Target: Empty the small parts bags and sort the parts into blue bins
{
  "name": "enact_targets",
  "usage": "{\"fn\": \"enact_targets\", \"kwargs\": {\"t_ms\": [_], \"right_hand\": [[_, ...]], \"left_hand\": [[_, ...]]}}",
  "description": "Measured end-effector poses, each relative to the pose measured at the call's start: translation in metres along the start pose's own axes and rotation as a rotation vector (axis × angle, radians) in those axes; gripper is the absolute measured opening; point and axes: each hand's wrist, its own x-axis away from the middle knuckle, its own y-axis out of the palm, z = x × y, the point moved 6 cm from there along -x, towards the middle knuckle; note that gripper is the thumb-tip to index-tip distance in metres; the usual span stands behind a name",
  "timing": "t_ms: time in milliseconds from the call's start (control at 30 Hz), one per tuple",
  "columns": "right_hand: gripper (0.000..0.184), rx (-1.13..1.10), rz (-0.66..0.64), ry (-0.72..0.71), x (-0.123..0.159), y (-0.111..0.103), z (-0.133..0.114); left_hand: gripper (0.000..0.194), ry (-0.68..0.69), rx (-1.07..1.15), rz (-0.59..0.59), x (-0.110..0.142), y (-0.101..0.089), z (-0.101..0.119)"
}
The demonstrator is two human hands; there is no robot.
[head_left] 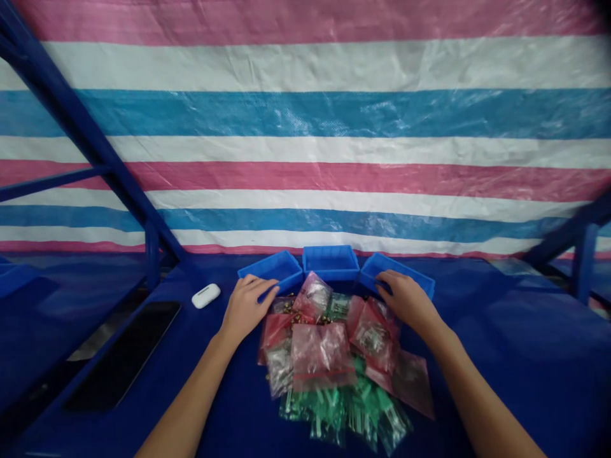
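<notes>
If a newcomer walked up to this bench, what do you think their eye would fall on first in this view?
Most striking is the pink, white and blue striped tarpaulin filling the background. Below it, a heap of small red and green zip bags lies centre, with three blue plastic trays behind. The left hand and right hand rest at the outer trays.

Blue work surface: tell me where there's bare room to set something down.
Bare blue sheet lies right of the right hand, and between the earbud case and the left hand. Crowded at the bagged parts heaped before the three blue trays.
</notes>
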Motion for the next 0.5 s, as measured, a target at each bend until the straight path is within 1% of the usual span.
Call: {"fn": "enact_targets", "kwargs": {"t_ms": [100, 133, 233, 300, 333, 400, 500], "right_hand": [[0.018, 0.006, -0.041, -0.010, 0.001, 0.004, -0.004], [0.020, 0.018, -0.035, -0.003, 0.001, 0.004, -0.004], [0.032, 0.046, 0.029, 0.001, 0.001, 0.001, -0.007], [0.043, 0.051, 0.064, -0.022, 0.000, 0.000, -0.012], [0.045, 0.052, 0.065, -0.039, -0.002, 0.000, -0.016], [0.043, 0.051, 0.040, -0.071, -0.008, 0.002, -0.024], [0.036, 0.050, -0.005, -0.062, -0.021, 0.005, -0.032]], "left_hand": [[0.025, 0.017, -0.015, -0.011, 0.001, 0.000, 0.002], [0.025, 0.021, -0.030, -0.019, 0.001, -0.001, 0.003], [0.033, 0.033, -0.099, -0.049, 0.000, -0.002, 0.008], [0.039, 0.046, -0.163, -0.064, -0.005, -0.002, 0.015], [0.040, 0.057, -0.197, -0.073, -0.010, -0.002, 0.020], [0.039, 0.079, -0.258, -0.114, -0.022, 0.004, 0.031], [0.035, 0.095, -0.282, -0.237, -0.044, 0.020, 0.044]]}}
